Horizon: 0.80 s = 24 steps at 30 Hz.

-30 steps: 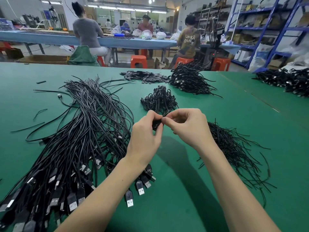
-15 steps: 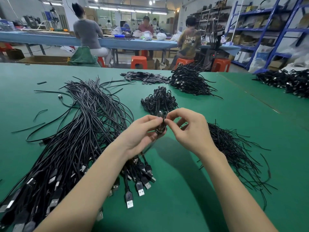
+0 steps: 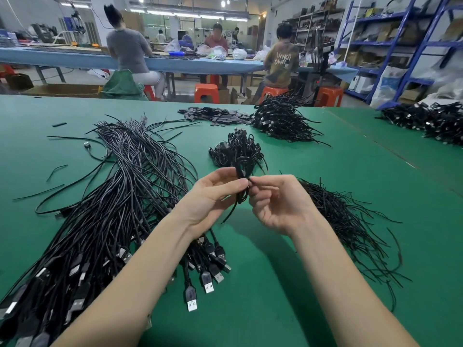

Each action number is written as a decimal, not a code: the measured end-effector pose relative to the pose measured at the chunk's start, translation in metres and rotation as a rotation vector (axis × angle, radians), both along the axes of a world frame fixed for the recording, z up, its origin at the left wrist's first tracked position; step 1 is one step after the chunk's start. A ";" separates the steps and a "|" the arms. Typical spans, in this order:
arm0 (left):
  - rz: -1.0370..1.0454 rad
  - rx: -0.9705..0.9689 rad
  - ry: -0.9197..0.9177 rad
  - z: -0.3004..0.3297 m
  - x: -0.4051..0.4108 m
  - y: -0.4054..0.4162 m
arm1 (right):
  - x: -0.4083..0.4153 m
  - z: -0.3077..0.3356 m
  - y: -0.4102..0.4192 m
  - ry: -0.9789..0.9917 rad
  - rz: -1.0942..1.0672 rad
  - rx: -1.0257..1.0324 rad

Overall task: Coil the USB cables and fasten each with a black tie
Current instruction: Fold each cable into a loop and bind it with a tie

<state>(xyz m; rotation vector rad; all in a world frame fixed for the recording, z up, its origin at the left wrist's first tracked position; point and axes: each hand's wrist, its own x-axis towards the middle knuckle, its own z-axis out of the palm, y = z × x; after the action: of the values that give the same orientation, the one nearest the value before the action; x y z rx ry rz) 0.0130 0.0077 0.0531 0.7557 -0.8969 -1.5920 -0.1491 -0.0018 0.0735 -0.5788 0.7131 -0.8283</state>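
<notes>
Above a green worktop [image 3: 288, 284], the left hand [image 3: 210, 196] grips a coiled cable [image 3: 241, 171]. The right hand [image 3: 278, 204] pinches a black tie [image 3: 248, 182] at the coil's middle. Loose cables [image 3: 112, 196] lie left.

Over the green table [image 3: 288, 284] the left hand [image 3: 210, 196] holds a coiled USB cable [image 3: 241, 176] upright, its fingers [image 3: 231, 185] curled round the middle of the bundle. The right hand [image 3: 278, 204] pinches a black tie [image 3: 248, 182] at the coil's waist, touching the left fingertips. A loose end of cable hangs below the hands. To the left lies a long heap of uncoiled USB cables [image 3: 112, 196], plugs toward the person. To the right is a pile of black ties [image 3: 350, 221]. Beyond the hands sits a small heap of finished coils [image 3: 235, 149], with a larger pile of cables [image 3: 280, 121] farther back.
</notes>
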 end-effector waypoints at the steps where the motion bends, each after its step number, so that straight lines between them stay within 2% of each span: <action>1: -0.001 -0.017 -0.032 0.001 0.001 0.000 | -0.001 -0.001 0.000 -0.100 0.052 0.082; 2: -0.008 -0.016 -0.050 0.002 0.002 0.000 | -0.002 -0.002 -0.001 -0.110 0.081 0.085; 3: -0.015 0.001 -0.051 0.002 0.003 0.000 | -0.003 -0.003 -0.001 -0.012 0.084 0.003; 6: -0.006 0.083 -0.002 0.002 0.006 -0.002 | -0.005 -0.005 -0.002 0.422 -0.058 -0.508; 8: -0.012 0.121 0.025 0.001 0.006 -0.002 | -0.009 -0.009 -0.003 0.636 -0.159 -0.830; 10: -0.025 0.157 0.087 0.001 0.005 -0.002 | -0.012 -0.010 -0.003 0.802 -0.174 -1.056; 19: -0.071 0.295 0.212 0.002 0.014 -0.003 | -0.011 -0.007 0.000 0.931 -0.181 -1.330; 24: -0.127 0.303 0.185 0.001 0.011 -0.002 | -0.010 -0.007 0.000 1.021 -0.332 -1.492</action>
<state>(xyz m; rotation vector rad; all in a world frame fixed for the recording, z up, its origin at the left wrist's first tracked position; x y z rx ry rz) 0.0238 0.0057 0.0537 0.7566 -0.5854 -1.9031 -0.1593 -0.0014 0.0664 -2.3839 1.0284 -1.3136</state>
